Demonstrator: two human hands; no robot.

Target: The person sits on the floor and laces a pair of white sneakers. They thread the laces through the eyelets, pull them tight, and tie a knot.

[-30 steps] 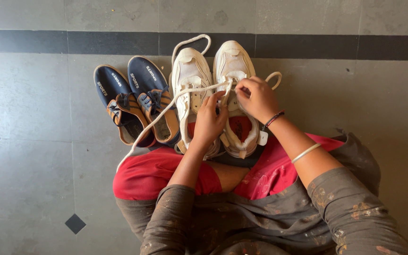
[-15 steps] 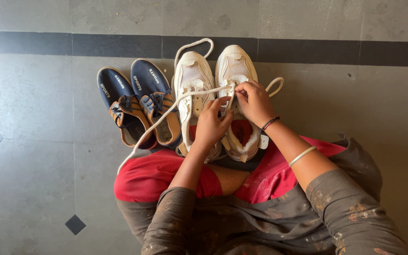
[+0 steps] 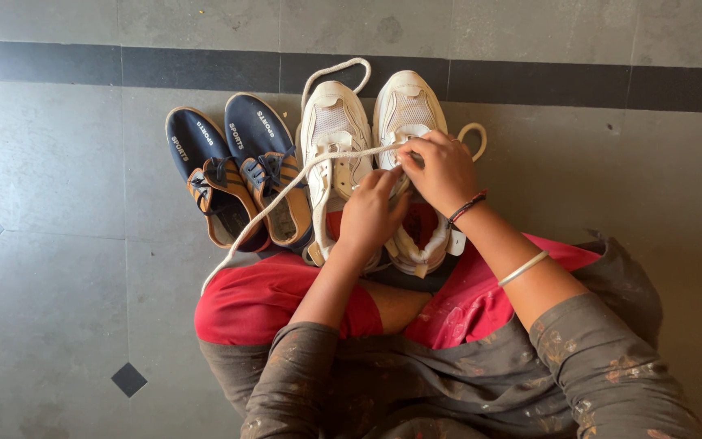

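Two white sneakers stand side by side on the floor in front of my knees. My right hand point(image 3: 439, 169) pinches the white shoelace point(image 3: 286, 195) at the eyelets of the right white sneaker point(image 3: 406, 106). My left hand point(image 3: 369, 215) rests over the tongue area between both shoes, fingers on the lace too. The long lace end runs left across the left white sneaker point(image 3: 331, 122) and down to the floor. My hands hide the openings of both shoes.
A pair of navy slip-on shoes point(image 3: 233, 171) with orange-brown stripes lies just left of the white pair. A dark stripe point(image 3: 123, 69) crosses the grey tiled floor beyond the shoes. My red-trousered legs point(image 3: 270, 297) are folded beneath.
Both hands stayed on the right sneaker's lacing and shifted only slightly. The lace strand still stretches to the left.
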